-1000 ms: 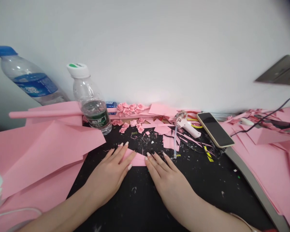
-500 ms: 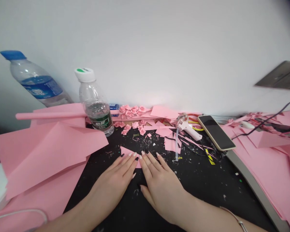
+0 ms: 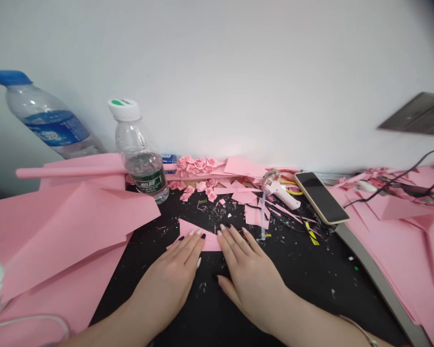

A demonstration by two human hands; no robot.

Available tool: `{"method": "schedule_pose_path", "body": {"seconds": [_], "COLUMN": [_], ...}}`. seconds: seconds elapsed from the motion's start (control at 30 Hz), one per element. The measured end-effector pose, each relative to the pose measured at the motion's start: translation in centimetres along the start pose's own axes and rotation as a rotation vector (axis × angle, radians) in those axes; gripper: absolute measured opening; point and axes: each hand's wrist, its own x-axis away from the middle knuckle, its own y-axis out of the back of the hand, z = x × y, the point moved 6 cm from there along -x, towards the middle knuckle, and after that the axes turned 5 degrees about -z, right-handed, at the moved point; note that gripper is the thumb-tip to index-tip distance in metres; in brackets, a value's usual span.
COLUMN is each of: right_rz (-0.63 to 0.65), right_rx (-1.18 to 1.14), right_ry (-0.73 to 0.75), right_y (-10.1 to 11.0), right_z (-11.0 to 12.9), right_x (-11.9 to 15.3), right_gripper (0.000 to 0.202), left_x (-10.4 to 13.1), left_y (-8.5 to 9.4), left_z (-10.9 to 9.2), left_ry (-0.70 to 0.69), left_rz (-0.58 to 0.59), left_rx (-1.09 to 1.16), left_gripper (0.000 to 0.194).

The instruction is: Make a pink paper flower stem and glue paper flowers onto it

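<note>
A piece of pink paper (image 3: 211,244), folded in layers with slanting edges, lies flat on the black bench (image 3: 204,318), between six and seven o'clock from the view's centre; a pointed corner aims at eleven o'clock, a straight edge faces six, and its three o'clock end is hidden

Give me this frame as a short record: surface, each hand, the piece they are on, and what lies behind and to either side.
surface: black table, strewn with scraps
left hand: flat, fingers over the left part of the pink paper piece; hand
right hand: flat, fingertips at the piece's right end; hand
behind: paper roses, white glue gun
left side: large pink sheets, white-capped bottle, blue-capped bottle
right side: phone, pink paper stack
</note>
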Motion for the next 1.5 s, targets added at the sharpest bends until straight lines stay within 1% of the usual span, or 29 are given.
{"method": "schedule_pose_path", "body": {"seconds": [0.13, 0.2, 0.23, 0.3, 0.33, 0.4, 0.47, 0.57, 0.63, 0.7, 0.8, 0.9, 0.93, 1.03, 1.13, 1.2, 1.23, 1.33, 1.37, 1.4, 1.43, 1.47, 1.5], "right_rz": [-0.100, -0.150, -0.170, -0.199, -0.208, -0.209, -0.158, -0.081, -0.052, -0.035, -0.034, -0.045, -0.050, -0.063, -0.083, -0.122, -0.149, -0.237, -0.262, -0.278, -0.285, -0.282, -0.273], "right_rx": [0.089, 0.109, 0.105, 0.051, 0.001, -0.111, -0.166, -0.205, -0.305, -0.405, -0.498, -0.547, -0.560, -0.615, -0.724, -0.843, -0.904, -1.058, -1.101, -1.144, -1.183, -1.215, -1.236], "right_ry": [-0.037, -0.040, -0.047, -0.069, -0.086, -0.126, -0.191, -0.246, -0.280, -0.308, -0.328, -0.328, -0.327, -0.334, -0.356, -0.377, -0.387, -0.418, -0.425, -0.429, -0.428, -0.421, -0.410], "right_y": [0.2, 0.8, 1.2, 2.3, 2.8, 3.4, 3.1, 1.6, 0.6, -0.1, -0.4, -0.2, -0.2, -0.3, -0.6, -0.5, -0.4, 0.1, 0.3, 0.4, 0.5, 0.5, 0.4], "right_z": [-1.2, -1.6, -1.8, -2.2, -2.4, -2.6, -2.9, -3.1, -3.4, -3.8, -4.0, -4.0, -4.0, -3.8, -3.8, -4.1, -4.2, -4.9, -5.1, -5.2, -5.2, -5.1, -5.0], "right_x": [2.2, 2.8, 2.9, 2.7, 2.3, 1.2, -0.3, -2.4, -3.2, -3.6, -3.6, -3.3, -3.2, -2.8, -2.6, -2.6, -2.6, -2.7, -2.7, -2.7, -2.7, -2.8, -2.8], "right_gripper": [0.062, 0.056, 0.047, 0.028, 0.023, 0.023, 0.016, 0.002, 0.005, 0.009, 0.012, 0.014, 0.014, 0.014, 0.016, 0.015, 0.017, 0.029, 0.029, 0.028, 0.026, 0.025, 0.025], "left_x": [-0.2, -0.4, -0.5, -0.6, -0.7, -0.7, -0.7, -0.7, -0.8, -0.9, -1.1, -1.2, -1.2, -1.3, -1.5, -1.6, -1.7, -1.8, -1.9, -2.1, -2.4, -2.8, -3.4], "left_y": [0.2, 0.3, 0.4, 0.5, 0.6, 0.8, 1.1, 1.5, 1.7, 1.6, 1.3, 0.9, 0.8, 0.7, 0.8, 0.9, 1.1, 1.8, 1.9, 2.0, 1.8, 1.4, 0.8], "left_z": [0.0, 0.1, 0.1, 0.3, 0.4, 0.6, 0.8, 1.2, 1.6, 2.2, 3.3, 4.3, 4.5, 5.1, 5.3, 5.5, 5.7, 5.9, 5.8, 5.6, 5.2, 4.5, 3.6], "left_ry": [-0.010, -0.015, -0.013, -0.012, -0.011, -0.005, 0.010, 0.046, 0.088, 0.152, 0.288, 0.429, 0.468, 0.548, 0.595, 0.642, 0.671, 0.743, 0.757, 0.765, 0.772, 0.777, 0.770], "left_rz": [-0.003, -0.010, -0.011, -0.017, -0.021, -0.031, -0.052, -0.089, -0.095, -0.075, -0.032, -0.021, -0.028, -0.080, -0.128, -0.187, -0.239, -0.478, -0.546, -0.587, -0.580, -0.510, -0.394], "left_rx": [-0.003, 0.003, 0.012, 0.038, 0.055, 0.093, 0.136, 0.206, 0.244, 0.282, 0.384, 0.504, 0.529, 0.565, 0.635, 0.746, 0.826, 1.106, 1.206, 1.303, 1.415, 1.539, 1.652], "left_gripper": [0.041, 0.040, 0.040, 0.039, 0.038, 0.037, 0.036, 0.034, 0.031, 0.027, 0.023, 0.015, 0.016, 0.042, 0.054, 0.064, 0.070, 0.082, 0.084, 0.084, 0.084, 0.078, 0.068]}}
